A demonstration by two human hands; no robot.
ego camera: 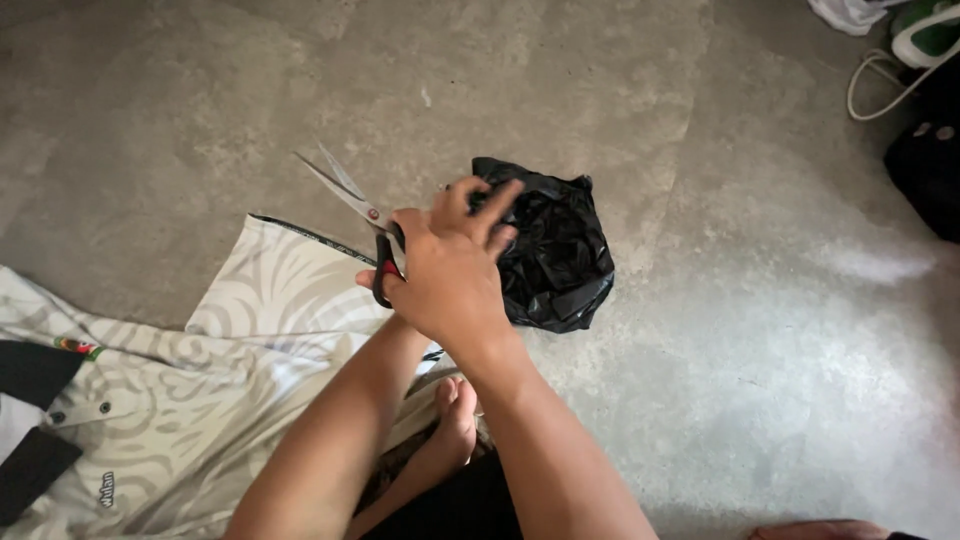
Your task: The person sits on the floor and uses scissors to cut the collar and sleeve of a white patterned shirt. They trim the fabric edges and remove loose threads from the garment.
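Observation:
A pair of scissors point(352, 200) with black and red handles points up and to the left, blades apart, over the concrete floor. My left hand point(368, 281) is mostly hidden under my right hand; a finger of it shows at the scissors' handle loop. My right hand point(450, 270) lies across the left one, fingers spread, with the fingertips on a crumpled black plastic bag point(555, 255). A white patterned shirt point(250, 340) with a dark-trimmed edge lies spread on the floor just left of both hands.
My bare foot point(455, 420) rests on the floor below my arms. A black bag point(930, 170), a white cord point(875, 85) and a green and white thing point(930, 35) sit at the top right corner.

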